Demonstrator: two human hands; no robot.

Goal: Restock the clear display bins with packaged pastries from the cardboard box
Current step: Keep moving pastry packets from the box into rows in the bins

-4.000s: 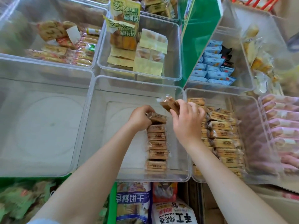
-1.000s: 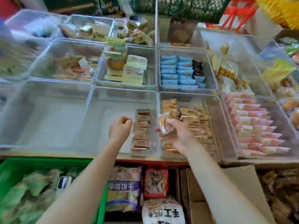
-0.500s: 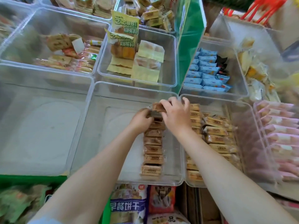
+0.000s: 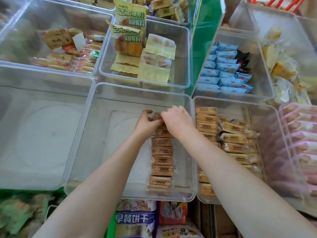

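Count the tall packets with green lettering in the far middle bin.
2. Both stand in the far middle bin, on its left side: the rear packet against the far wall, the front packet just ahead, overlapping it. More may be hidden behind them.

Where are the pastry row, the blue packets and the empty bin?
pastry row (image 4: 161, 160): head view, on a middle wrapper's label.
blue packets (image 4: 223, 73): head view, on a central packet's face.
empty bin (image 4: 42, 134): head view, on its bare floor.
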